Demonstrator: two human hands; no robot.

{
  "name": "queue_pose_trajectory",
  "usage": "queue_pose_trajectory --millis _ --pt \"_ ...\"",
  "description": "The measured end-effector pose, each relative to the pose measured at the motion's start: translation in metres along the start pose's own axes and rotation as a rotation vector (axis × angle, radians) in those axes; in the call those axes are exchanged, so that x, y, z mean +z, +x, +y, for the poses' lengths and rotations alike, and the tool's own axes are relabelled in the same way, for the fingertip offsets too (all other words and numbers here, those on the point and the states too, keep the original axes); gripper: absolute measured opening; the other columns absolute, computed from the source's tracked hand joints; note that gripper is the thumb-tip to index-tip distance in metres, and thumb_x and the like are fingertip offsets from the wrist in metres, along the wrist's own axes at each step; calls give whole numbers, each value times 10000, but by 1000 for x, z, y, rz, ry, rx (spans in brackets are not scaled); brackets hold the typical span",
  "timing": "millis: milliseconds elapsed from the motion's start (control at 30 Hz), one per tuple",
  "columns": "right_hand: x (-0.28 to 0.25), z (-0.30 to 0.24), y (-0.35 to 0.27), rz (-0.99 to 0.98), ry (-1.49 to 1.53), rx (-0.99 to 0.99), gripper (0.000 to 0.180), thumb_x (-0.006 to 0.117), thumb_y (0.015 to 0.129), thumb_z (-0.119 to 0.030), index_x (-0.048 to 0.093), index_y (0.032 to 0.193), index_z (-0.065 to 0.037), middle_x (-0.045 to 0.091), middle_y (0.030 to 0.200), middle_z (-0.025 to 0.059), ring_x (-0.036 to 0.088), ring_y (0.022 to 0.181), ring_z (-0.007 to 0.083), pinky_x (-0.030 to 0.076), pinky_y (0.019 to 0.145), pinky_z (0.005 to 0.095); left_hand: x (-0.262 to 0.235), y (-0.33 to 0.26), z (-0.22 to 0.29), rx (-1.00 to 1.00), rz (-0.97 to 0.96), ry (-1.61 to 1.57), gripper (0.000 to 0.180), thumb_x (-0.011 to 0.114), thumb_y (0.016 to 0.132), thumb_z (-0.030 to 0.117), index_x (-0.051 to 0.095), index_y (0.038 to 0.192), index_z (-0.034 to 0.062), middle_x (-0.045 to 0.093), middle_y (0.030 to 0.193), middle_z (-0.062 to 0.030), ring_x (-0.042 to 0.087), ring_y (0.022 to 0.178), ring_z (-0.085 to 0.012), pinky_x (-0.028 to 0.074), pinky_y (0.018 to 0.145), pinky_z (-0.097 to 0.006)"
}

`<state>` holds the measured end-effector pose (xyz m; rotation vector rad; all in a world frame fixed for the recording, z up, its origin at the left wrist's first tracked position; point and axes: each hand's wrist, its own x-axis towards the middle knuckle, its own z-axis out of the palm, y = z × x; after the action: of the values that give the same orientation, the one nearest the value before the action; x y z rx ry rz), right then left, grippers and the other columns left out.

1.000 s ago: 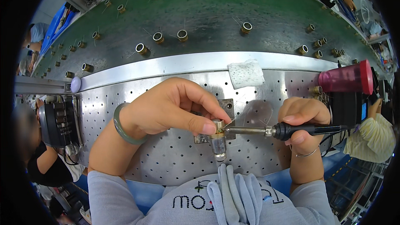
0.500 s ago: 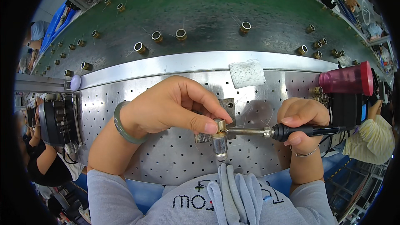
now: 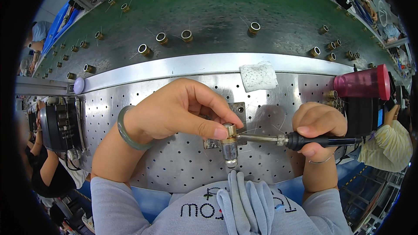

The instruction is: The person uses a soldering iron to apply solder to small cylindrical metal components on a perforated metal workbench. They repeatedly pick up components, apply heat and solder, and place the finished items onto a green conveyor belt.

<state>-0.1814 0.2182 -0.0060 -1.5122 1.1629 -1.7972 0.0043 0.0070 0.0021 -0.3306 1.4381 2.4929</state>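
Note:
My left hand [image 3: 183, 111] pinches a small brass cylinder [image 3: 230, 131] between thumb and forefinger. That cylinder sits at the top of an upright metal post with a rounded end [image 3: 230, 152]. A soldering iron [image 3: 320, 141] with a black grip lies in my right hand [image 3: 320, 126], thumb and fingers closed round it. Its metal shaft [image 3: 261, 138] points left, and the tip meets the side of the cylinder. Thin wires stick out near the tip. Behind the post is a square metal plate [image 3: 238, 109], partly hidden by my left hand.
A green conveyor belt [image 3: 217, 13] carries several brass cylinders with wire ends along the far side. A folded white cloth [image 3: 258, 77] lies at the perforated metal table's [image 3: 174, 167] far edge. To the right stand a pink cup [image 3: 361, 82] and several stacked cylinders [image 3: 334, 101].
The cylinders on the belt have shifted slightly left. The soldering iron's handle has dipped a little with my right hand. My left hand keeps its pinch in nearly the same place.

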Motion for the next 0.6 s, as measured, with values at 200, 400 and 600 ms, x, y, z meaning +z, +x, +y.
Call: queue_pose_trajectory --millis 200,400,600 --pt "1 -1 1 30 22 15 273 793 624 -41 652 846 31 617 640 99 562 512 203 410 494 269 1 -2 0 6 -4 10 301 718 723 -23 654 1013 -72 640 894 -115 602 808 -143 485 740 -228" --pt "0 1 2 -22 32 15 279 788 621 -27 650 857 30 619 642 100 563 512 201 413 495 269 5 -2 1 17 35 22 335 729 706 -10 644 1024 -71 646 905 -96 611 816 -126 492 755 -228" --pt "1 -2 3 10 -14 22 222 763 644 -33 630 812 25 606 626 90 551 505 197 412 496 275 5 -2 0 10 41 5 434 722 696 -16 601 1108 -75 647 901 -85 629 843 -140 495 789 -228"
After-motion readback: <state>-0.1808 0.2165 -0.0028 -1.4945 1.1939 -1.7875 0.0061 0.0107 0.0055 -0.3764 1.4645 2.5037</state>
